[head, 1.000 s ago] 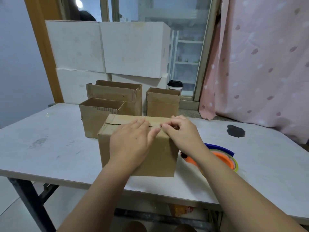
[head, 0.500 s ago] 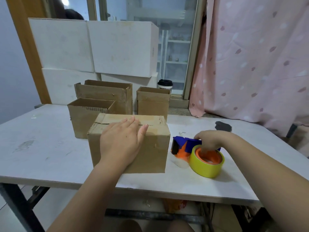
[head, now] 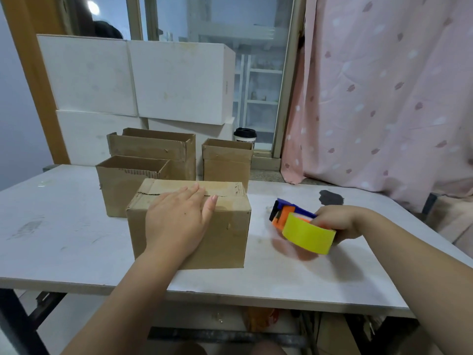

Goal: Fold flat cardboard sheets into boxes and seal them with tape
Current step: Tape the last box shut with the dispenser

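Note:
A closed brown cardboard box (head: 225,231) stands near the front of the white table (head: 51,226), its top flaps folded shut. My left hand (head: 179,221) lies flat over its near top edge, fingers straight, pressing the flaps down. To the right, my right hand (head: 337,221) grips a tape dispenser (head: 302,226) with a yellow roll, orange core and blue frame. The dispenser is tilted and lifted slightly off the table, apart from the box.
Three open cardboard boxes (head: 153,152) stand behind the closed one. White foam boxes (head: 179,80) are stacked at the back, with a black-lidded cup (head: 245,135) beside them. A pink curtain (head: 384,85) hangs at right. A dark stain (head: 331,197) marks the table.
My right hand left the box top, reached right to the tape dispenser, gripped it and tilted it up off the table. My left hand stayed on the box.

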The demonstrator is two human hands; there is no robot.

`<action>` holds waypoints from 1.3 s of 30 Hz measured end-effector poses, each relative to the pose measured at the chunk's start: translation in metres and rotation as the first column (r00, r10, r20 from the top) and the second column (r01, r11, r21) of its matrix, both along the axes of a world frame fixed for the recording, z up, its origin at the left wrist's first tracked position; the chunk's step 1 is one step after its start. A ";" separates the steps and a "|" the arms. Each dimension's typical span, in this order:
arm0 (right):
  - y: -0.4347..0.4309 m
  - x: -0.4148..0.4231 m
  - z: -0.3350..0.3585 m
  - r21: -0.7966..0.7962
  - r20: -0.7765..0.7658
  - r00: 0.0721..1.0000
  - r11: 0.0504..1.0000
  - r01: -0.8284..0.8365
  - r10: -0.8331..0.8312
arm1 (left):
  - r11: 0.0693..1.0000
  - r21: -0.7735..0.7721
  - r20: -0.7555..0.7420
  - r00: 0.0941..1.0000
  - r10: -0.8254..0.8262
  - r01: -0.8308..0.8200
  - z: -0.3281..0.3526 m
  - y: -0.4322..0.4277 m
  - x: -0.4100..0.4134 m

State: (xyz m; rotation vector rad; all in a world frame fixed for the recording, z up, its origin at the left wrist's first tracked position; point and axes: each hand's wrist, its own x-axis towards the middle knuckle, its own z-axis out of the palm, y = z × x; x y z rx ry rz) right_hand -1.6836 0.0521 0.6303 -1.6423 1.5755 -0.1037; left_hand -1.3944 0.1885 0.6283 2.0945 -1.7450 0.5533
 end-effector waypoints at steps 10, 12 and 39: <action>0.017 0.021 0.014 0.323 0.696 0.615 0.927 0.192 -0.370 | 1.000 -0.002 -0.031 0.999 -0.024 0.024 0.000 -0.001 0.000; 0.019 0.032 0.020 0.354 0.768 0.512 0.921 0.164 -0.386 | 0.999 0.003 -0.039 0.999 -0.032 0.032 0.000 -0.002 0.000; 0.049 0.165 0.062 -0.703 0.514 0.664 0.710 -0.038 0.544 | 0.906 -0.105 -0.967 0.169 -0.189 0.411 0.055 -0.007 0.058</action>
